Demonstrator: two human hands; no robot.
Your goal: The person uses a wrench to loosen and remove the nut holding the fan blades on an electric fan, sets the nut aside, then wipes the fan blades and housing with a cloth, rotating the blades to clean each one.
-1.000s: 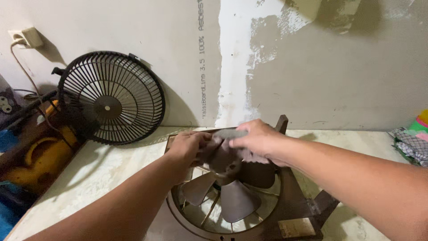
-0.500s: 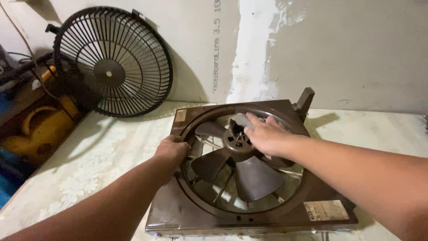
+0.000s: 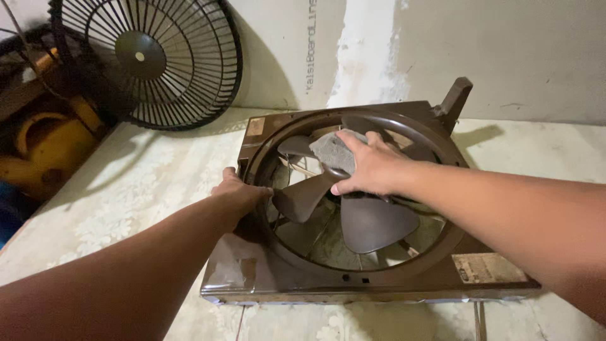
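Wall [image 3: 505,57]: grey board with a pale patched vertical strip, rough finish. Counter [image 3: 126,196]: cream covering with faint floral pattern. Black round wire grille [image 3: 158,63] leans against wall, far left. Yellow object [image 3: 44,145] beside counter edge, possibly a container; dim there.

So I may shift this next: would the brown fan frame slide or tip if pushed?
The fan frame lies flat and wide on the table, so it probably slides rather than tips. The left hand grips its rim, hinting it shifts easily. It looks rigid.
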